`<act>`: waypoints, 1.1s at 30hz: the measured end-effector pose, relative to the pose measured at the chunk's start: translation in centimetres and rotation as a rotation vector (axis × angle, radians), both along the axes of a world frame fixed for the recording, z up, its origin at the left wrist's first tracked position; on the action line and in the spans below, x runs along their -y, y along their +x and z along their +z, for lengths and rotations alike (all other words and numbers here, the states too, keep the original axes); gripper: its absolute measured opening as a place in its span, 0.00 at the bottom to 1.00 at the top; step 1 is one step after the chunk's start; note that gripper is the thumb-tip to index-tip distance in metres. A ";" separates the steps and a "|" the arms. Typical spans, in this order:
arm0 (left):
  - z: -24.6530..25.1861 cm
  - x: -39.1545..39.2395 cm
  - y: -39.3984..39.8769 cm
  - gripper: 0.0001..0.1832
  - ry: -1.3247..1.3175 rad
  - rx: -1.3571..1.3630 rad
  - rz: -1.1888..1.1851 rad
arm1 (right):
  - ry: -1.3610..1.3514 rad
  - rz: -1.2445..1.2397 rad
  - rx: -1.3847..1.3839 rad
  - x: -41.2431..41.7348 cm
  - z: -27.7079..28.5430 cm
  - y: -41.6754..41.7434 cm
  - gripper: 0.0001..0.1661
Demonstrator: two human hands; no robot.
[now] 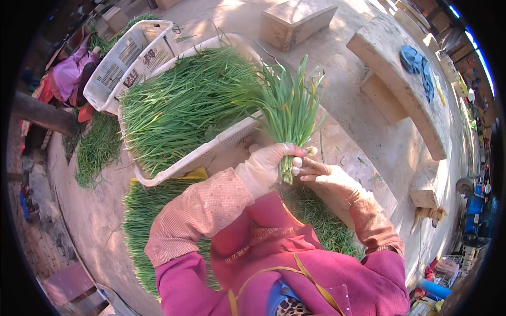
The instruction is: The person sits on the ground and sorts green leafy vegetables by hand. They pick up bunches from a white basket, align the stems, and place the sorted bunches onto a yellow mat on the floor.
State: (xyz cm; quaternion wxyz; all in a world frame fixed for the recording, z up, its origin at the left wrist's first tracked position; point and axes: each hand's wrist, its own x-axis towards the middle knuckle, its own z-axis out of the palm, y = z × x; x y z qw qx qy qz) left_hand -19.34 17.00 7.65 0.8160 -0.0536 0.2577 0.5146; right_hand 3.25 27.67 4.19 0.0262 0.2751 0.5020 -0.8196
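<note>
My left hand (272, 160), in a pale thin glove, grips a bunch of green garlic chives (287, 114) near its cut stem ends. The leaves fan upward and away. My right hand (326, 175), also gloved, has its fingers at the right side of the stems, touching or close to my left fingertips; whether it grips anything is unclear. Behind the bunch, a white plastic crate (233, 136) holds a thick layer of loose chives (189, 94). Another mass of chives (158, 225), with stems lined up, lies left of my lap.
Loose greens (332, 225) lie right of my apron. A stone slab (355, 158) is beside them, a curved stone bench (403, 71) with a blue cloth (419, 69) farther right. A dog (429, 215) is at right. An empty white crate (130, 59) and a person in purple (71, 73) are upper left.
</note>
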 end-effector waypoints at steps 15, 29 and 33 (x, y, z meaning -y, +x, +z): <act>2.0 4.0 12.1 0.14 0.018 -0.857 -0.715 | -0.792 -0.810 -0.803 6.8 -2.6 4.9 0.60; 1.2 2.9 12.7 0.51 0.477 -0.799 -0.633 | -0.841 -0.767 -0.678 3.0 -2.2 7.7 0.23; 5.0 -1.4 11.9 0.59 0.533 -0.710 -0.470 | -0.584 -0.700 -0.578 1.5 3.2 7.5 0.26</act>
